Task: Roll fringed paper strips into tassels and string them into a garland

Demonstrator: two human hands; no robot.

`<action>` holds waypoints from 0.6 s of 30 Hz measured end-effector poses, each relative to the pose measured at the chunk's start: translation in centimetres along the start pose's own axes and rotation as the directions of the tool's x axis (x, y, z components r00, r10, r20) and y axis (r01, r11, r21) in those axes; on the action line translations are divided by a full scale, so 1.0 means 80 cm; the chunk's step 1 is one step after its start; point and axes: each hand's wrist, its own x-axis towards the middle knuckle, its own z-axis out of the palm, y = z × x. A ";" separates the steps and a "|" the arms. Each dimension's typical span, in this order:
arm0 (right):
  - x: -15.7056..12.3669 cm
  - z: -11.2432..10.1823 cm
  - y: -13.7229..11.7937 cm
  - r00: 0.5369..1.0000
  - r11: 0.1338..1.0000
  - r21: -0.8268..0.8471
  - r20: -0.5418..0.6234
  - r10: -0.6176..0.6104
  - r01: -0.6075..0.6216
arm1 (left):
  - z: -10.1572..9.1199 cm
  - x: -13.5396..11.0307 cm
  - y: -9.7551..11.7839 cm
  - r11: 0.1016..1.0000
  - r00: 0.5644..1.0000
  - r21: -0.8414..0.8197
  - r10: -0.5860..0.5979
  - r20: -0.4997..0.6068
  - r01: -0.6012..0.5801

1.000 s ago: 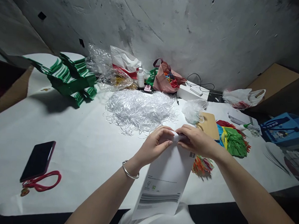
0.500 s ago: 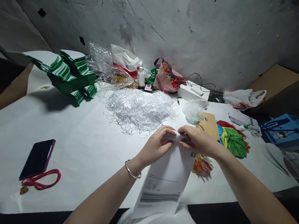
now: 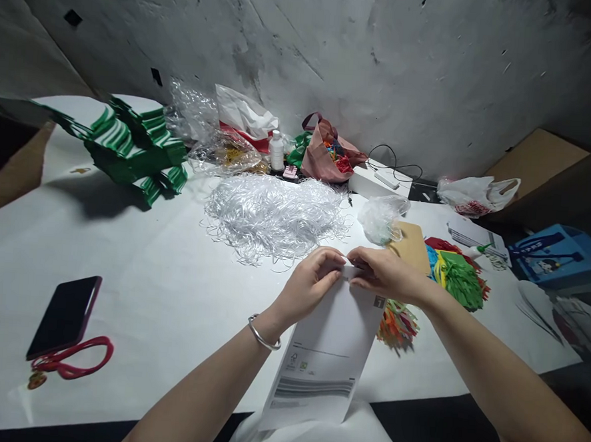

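Note:
A white printed sheet of paper [image 3: 324,356] hangs from my hands over the table's front edge, its lower end against my shirt. My left hand [image 3: 317,276] pinches the left part of its far end, which looks folded or rolled over. On the right part of that same end, my right hand [image 3: 385,273] is closed too, thumb below and fingers above. The two hands nearly touch. Just beyond them lies a heap of shiny white strands [image 3: 276,216]. Orange and green paper strips [image 3: 398,326] show beside the sheet, under my right forearm.
A phone [image 3: 64,317] with a red strap [image 3: 81,358] lies at left. Green folded paper [image 3: 130,147] stands at back left. Along the wall are a white bottle [image 3: 276,151], a pink bag [image 3: 327,153] and a white box [image 3: 381,181]. Coloured tassels [image 3: 459,278] lie at right.
My hands keep their pinch on the far end of the sheet, with small finger shifts at the fold. The whole view has slid slightly; the objects on the table stay in place.

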 end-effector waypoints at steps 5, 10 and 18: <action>-0.003 -0.005 -0.007 0.999 1.000 -0.001 -0.013 -0.029 0.029 | -0.001 0.002 0.000 0.999 1.000 0.041 0.009 -0.015 -0.009; -0.008 -0.005 -0.009 0.998 0.997 -0.065 -0.057 -0.033 0.030 | -0.003 0.003 0.002 0.998 0.999 0.054 0.025 0.037 -0.027; -0.009 -0.004 -0.006 0.998 0.996 -0.086 -0.065 -0.026 0.020 | -0.005 0.004 -0.002 1.000 0.994 -0.012 0.009 0.108 -0.007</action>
